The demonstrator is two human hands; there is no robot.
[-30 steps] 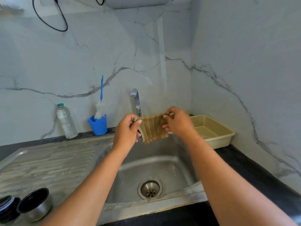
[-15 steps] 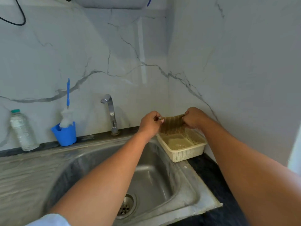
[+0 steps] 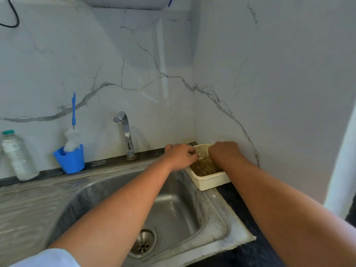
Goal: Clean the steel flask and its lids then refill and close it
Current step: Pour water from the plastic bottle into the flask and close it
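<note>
The cloth [image 3: 205,166] is held low in the cream basket [image 3: 210,183], its edge pinched by the left hand [image 3: 179,157]. The right hand [image 3: 224,153] is curled over it, grip not discernible. The steel flask is not seen. If pressed unevenly, the basket could be tipped into the sink [image 3: 173,209].

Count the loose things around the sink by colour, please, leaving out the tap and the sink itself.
Blue: 2 (cup, blue-handled brush)
Clear: 1 (bottle)
Cream: 1 (basket)
Brown: 1 (cloth)
Total: 5
</note>
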